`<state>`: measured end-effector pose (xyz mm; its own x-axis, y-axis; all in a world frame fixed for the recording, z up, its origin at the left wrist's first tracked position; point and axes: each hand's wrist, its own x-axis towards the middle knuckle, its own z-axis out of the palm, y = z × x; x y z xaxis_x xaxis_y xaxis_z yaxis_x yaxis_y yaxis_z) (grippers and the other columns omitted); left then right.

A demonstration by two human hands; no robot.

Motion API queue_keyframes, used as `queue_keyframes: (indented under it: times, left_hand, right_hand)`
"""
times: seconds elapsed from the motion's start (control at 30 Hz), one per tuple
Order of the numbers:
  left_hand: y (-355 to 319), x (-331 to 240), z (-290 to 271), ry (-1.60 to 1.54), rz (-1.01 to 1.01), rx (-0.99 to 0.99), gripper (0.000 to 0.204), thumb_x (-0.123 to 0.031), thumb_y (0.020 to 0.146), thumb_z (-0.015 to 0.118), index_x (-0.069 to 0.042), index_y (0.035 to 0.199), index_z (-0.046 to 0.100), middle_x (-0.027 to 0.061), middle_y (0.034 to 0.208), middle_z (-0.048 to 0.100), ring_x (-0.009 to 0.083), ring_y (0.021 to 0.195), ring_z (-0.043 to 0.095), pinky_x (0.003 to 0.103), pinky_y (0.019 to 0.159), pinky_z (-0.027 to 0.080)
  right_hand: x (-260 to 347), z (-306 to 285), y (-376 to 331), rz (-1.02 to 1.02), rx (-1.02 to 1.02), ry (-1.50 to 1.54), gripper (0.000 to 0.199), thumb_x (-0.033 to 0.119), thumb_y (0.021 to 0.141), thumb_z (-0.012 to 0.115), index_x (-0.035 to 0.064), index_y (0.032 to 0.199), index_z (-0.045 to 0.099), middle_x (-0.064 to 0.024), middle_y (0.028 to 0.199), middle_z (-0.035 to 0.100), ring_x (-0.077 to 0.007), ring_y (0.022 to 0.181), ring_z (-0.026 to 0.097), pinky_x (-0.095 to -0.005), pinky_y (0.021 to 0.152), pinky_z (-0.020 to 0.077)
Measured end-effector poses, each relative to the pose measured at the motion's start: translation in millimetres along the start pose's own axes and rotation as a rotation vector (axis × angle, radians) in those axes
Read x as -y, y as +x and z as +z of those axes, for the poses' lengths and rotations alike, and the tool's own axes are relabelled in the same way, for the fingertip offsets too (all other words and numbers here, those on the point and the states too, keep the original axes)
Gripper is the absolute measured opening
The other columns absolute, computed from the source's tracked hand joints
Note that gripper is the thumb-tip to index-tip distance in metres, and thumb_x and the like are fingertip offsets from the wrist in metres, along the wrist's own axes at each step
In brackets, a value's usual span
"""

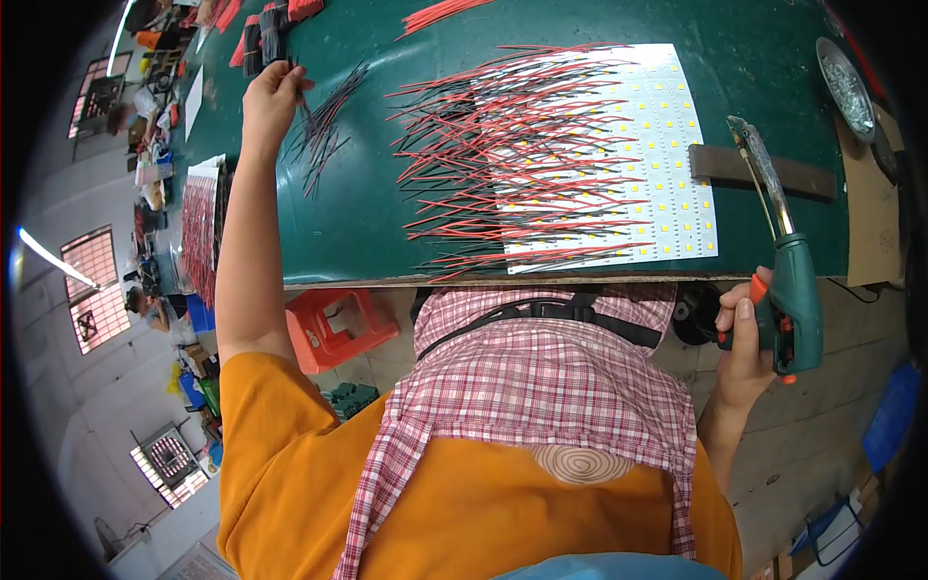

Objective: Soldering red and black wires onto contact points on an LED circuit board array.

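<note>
one white led panel [667,145], one soldering gun [788,290], one red stool [338,329], one metal dish [846,87].

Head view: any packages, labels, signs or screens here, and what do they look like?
None that can be made out on the green bench.
Nearest to it: white LED panel, a flat rectangle dotted with yellow chips, red and black wires fanned over its left side.
The clutter at far left is too small to tell.

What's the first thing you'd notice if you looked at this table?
Probably the fan of red and black wires spread over a white panel dotted with yellow squares, mid-table. Next, the green soldering gun in the right hand, and the left hand reaching for loose wires far left.
</note>
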<state>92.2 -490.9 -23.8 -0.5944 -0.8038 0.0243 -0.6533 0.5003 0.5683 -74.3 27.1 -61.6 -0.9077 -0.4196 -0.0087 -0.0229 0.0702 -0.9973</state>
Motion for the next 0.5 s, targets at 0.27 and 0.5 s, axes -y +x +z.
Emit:
queue_keyframes:
  times: [0.27,0.5]
  left_hand:
    - [-22.1,-29.9,-17.8,-0.137,0.057,-0.087,0.016,-0.005,0.088,0.056,0.005,0.099,0.061,0.0083,0.086,0.067,0.0091,0.072,0.058,0.021,0.067,0.046]
    - [-73.9,-34.0,45.4,-0.439,0.068,-0.257,0.019,-0.002,0.087,0.058,0.007,0.104,0.059,0.0093,0.09,0.066,0.0131,0.085,0.062,0.024,0.076,0.05]
  right_hand:
    - [3.1,1.2,0.5,0.013,-0.005,-0.03,0.032,0.0,0.083,0.049,-0.006,0.115,0.048,-0.0102,0.077,0.057,-0.0105,0.058,0.047,-0.0245,0.053,0.0426]
    - [1.6,3.7,2.4,-0.011,0.002,0.0,0.032,0.001,0.083,0.052,-0.0066,0.115,0.05,-0.0082,0.078,0.06,-0.0072,0.058,0.049,-0.021,0.054,0.0412]
